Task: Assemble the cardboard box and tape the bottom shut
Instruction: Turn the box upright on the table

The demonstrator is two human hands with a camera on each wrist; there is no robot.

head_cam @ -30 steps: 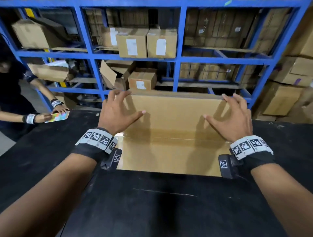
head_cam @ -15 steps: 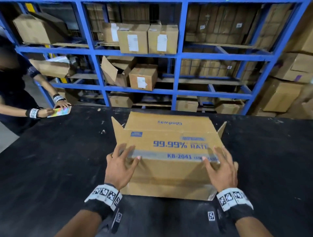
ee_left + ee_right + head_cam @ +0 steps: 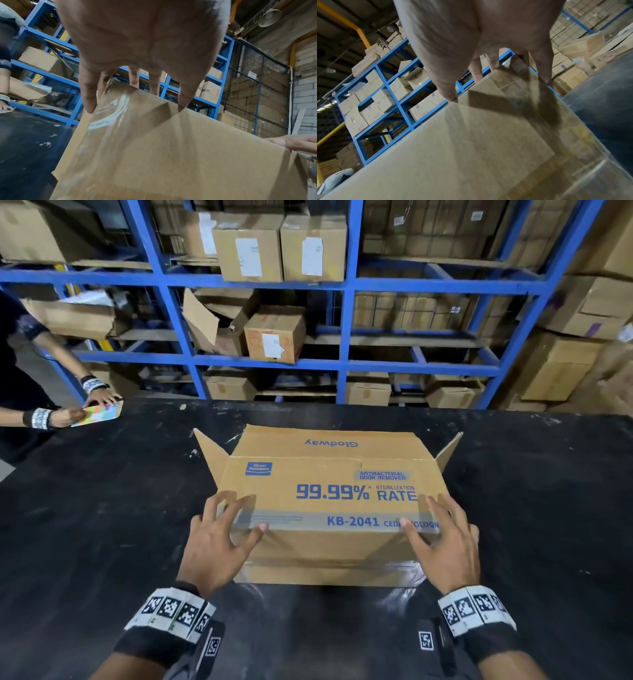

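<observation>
1. Box [image 3: 329,501] stands squared up near the middle of the black table [image 3: 102,542], close in front of the person, printed side up, with two end flaps sticking up at its far corners.
2. Clear glossy tape shows on the near face in both wrist views, running over the near corners, so some taping looks done. I cannot tell whether that taped face is the bottom or whether the seam is fully closed.
3. Left hand [image 3: 219,542] lies spread over the near left corner, fingertips on the top face and thumb angled inward; it presses and does not pinch.
4. Right hand [image 3: 442,546] lies spread the same way on the near right corner, fingers straight and touching the card.
5. What likely remains: smoothing the tape ends and dealing with the two raised flaps.
6. Table is bare on both sides of the box and behind it, giving room to turn or slide it. Its far edge sits before the blue rack [image 3: 346,361]; another person [image 3: 20,392] works at the far left corner, well apart.
</observation>
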